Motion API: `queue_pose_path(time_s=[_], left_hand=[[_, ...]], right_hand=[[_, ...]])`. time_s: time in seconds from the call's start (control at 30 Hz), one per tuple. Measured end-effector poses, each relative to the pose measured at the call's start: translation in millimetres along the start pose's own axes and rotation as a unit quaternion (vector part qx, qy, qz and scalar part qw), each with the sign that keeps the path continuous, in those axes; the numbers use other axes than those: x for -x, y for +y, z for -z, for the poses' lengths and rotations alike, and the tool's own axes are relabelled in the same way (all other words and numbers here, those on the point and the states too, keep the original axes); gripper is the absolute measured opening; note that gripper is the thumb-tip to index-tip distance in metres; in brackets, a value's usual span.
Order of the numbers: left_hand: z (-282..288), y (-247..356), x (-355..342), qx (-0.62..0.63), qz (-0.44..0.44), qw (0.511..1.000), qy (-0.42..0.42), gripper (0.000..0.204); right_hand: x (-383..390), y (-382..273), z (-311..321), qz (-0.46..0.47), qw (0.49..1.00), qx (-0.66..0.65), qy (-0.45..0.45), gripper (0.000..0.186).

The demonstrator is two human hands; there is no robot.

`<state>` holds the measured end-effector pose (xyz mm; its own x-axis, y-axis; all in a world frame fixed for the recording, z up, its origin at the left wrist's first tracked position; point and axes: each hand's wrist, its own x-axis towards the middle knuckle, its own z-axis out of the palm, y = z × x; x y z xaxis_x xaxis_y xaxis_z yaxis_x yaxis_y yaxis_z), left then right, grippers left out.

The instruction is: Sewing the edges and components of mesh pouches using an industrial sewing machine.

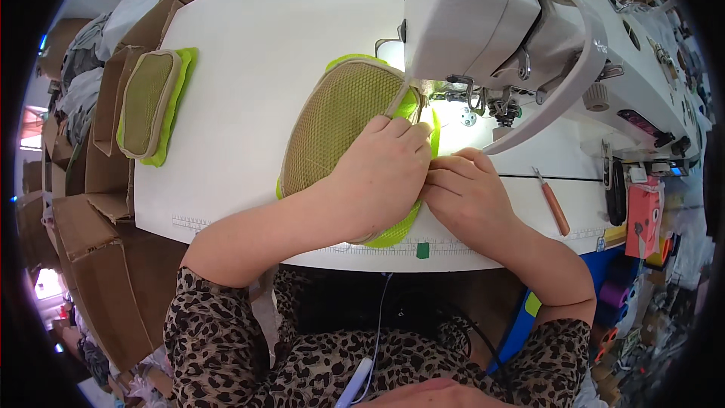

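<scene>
A tan mesh fabric piece with beige piping and a neon-green edge (332, 132) lies on the white table, its right side close to the needle area of a white sewing machine (476, 38). My left hand (389, 170) rests over its right part, fingers curled on the piped edge just before the needle. Beside it, my right hand (468, 193) is closed at the green edge, fingers pressed together and touching the left hand. The fabric between the fingers is partly hidden. Light from the machine falls on the spot in front of my fingertips.
A smaller matching mesh piece (151, 106) sits at the table's left edge, by open cardboard boxes (98, 257). An orange-handled pointed tool (553, 204) lies right of my right hand. A printed ruler strip (461, 248) runs along the front edge.
</scene>
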<state>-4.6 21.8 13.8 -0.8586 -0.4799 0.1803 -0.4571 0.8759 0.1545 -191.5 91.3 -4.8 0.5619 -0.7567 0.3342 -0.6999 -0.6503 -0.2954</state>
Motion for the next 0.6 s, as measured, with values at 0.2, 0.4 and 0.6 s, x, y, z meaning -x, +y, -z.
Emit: queue_pose_path(time_s=[0.2, 0.4, 0.6], left_hand=[[23, -17, -8, 0.032, 0.0, 0.989, -0.147, 0.035], [24, -15, -8, 0.032, 0.017, 0.99, -0.139, 0.025], [14, -16, -3, 0.067, 0.011, 0.997, -0.031, 0.026]], right_hand=[[-2, -11, -22, -0.027, 0.999, -0.009, 0.028, 0.023], [-1, -16, -17, -0.032, 0.999, 0.008, -0.006, 0.021], [5, -21, -3, -0.032, 0.997, 0.05, -0.041, 0.036]])
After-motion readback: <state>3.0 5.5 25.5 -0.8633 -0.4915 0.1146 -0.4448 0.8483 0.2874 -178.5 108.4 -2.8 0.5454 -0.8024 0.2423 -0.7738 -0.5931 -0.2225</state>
